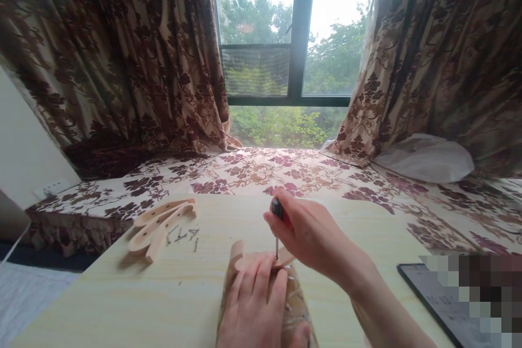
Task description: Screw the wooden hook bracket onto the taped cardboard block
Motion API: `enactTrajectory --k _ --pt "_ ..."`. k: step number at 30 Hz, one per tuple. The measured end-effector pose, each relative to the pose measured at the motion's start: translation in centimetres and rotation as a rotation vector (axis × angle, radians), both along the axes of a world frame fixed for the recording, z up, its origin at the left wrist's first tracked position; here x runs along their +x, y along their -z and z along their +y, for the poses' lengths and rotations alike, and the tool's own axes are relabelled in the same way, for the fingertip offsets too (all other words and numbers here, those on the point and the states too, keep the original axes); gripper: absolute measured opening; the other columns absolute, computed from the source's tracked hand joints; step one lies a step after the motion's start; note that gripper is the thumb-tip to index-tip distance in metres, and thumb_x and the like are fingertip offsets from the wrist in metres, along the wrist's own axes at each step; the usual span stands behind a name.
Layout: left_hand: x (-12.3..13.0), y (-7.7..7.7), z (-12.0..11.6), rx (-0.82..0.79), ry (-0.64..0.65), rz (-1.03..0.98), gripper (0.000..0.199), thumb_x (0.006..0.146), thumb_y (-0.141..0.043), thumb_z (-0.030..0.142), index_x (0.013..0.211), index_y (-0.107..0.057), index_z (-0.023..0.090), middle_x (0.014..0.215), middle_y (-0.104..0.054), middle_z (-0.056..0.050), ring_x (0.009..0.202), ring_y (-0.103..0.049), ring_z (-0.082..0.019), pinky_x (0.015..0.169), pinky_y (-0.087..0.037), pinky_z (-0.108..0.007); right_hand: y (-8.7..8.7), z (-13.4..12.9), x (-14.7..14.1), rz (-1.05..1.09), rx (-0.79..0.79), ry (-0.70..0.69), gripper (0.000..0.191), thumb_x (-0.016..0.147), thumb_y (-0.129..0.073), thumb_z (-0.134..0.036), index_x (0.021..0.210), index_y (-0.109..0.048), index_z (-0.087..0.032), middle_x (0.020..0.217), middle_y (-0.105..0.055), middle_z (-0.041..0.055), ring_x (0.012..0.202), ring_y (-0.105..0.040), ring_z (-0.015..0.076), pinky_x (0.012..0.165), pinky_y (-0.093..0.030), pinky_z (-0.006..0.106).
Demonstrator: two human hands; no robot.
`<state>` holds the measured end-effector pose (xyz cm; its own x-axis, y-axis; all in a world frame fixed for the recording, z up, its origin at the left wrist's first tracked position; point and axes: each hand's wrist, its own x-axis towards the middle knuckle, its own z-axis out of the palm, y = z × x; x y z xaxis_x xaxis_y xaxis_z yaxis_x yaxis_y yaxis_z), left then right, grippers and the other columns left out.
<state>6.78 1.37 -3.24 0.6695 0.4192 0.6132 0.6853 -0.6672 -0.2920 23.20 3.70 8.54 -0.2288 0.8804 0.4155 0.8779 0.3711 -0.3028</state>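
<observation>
My right hand [305, 234] is closed around the dark handle of a screwdriver [277, 208]. Its metal shaft points straight down, with the tip at a pale wooden piece [237, 251]. My left hand [259, 299] lies flat with fingers spread, pressing on that wooden piece and the brown bundle wrapped in clear plastic [297, 302] beneath it. The fingers cover much of the wood, and I cannot make out a screw under the tip. To the left, several curved wooden pieces with holes [157, 231] lie stacked beside several loose screws [179, 235].
Everything rests on a pale wood-grain table [142, 304]. A tablet-like device with a dark frame [428, 299] lies at the right, partly pixelated. Behind the table are a flowered ledge cover [261, 171], a white bag [426, 157], patterned curtains [163, 54] and a window.
</observation>
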Motion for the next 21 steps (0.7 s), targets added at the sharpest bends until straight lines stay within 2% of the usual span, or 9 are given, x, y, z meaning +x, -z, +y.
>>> enactTrajectory --k 4,10,16,18,21 --pt "-0.06 -0.11 0.15 -0.04 -0.001 0.019 0.061 0.078 -0.057 0.059 0.124 -0.052 0.02 0.131 -0.053 -0.011 0.117 -0.051 -0.027 0.09 -0.047 -0.037 0.32 0.29 -0.2 0.017 -0.018 0.069 0.013 0.092 -0.042 -0.03 0.086 -0.048 -0.019 0.067 -0.062 0.0022 0.059 -0.054 0.016 0.055 -0.03 0.026" --pt "0.24 0.56 0.06 -0.098 -0.029 -0.068 0.06 0.08 -0.051 0.066 0.122 -0.054 0.023 0.131 -0.054 -0.008 0.119 -0.05 -0.026 0.094 -0.046 -0.038 0.41 -0.02 0.22 0.069 -0.05 -0.026 0.012 0.091 -0.043 -0.027 0.096 -0.05 -0.019 0.069 -0.063 0.0017 0.057 -0.055 0.0153 0.056 -0.035 0.025" --pt "0.13 0.0 -0.34 -0.145 -0.006 -0.035 0.059 0.081 -0.052 0.06 0.126 -0.05 0.021 0.133 -0.052 -0.009 0.121 -0.049 -0.026 0.095 -0.046 -0.04 0.59 0.49 -0.07 -0.024 0.017 0.143 0.016 0.091 -0.044 -0.032 0.091 -0.052 -0.018 0.066 -0.064 0.0041 0.057 -0.057 0.0186 0.053 -0.031 0.027" --pt "0.04 -0.18 -0.38 -0.137 -0.011 -0.025 0.059 0.082 -0.052 0.06 0.126 -0.05 0.021 0.134 -0.051 -0.01 0.122 -0.049 -0.026 0.095 -0.046 -0.04 0.45 0.22 0.02 -0.019 0.018 0.111 0.016 0.091 -0.045 -0.034 0.088 -0.051 -0.019 0.065 -0.062 0.0022 0.056 -0.055 0.0167 0.052 -0.03 0.026" --pt "0.04 -0.27 -0.35 -0.12 -0.005 -0.012 0.06 0.081 -0.053 0.059 0.127 -0.049 0.021 0.134 -0.051 -0.01 0.122 -0.049 -0.026 0.095 -0.046 -0.039 0.2 -0.3 0.25 0.022 0.003 -0.042 0.021 0.093 -0.045 -0.035 0.077 -0.048 -0.021 0.063 -0.058 -0.0016 0.055 -0.05 0.0128 0.054 -0.031 0.024"
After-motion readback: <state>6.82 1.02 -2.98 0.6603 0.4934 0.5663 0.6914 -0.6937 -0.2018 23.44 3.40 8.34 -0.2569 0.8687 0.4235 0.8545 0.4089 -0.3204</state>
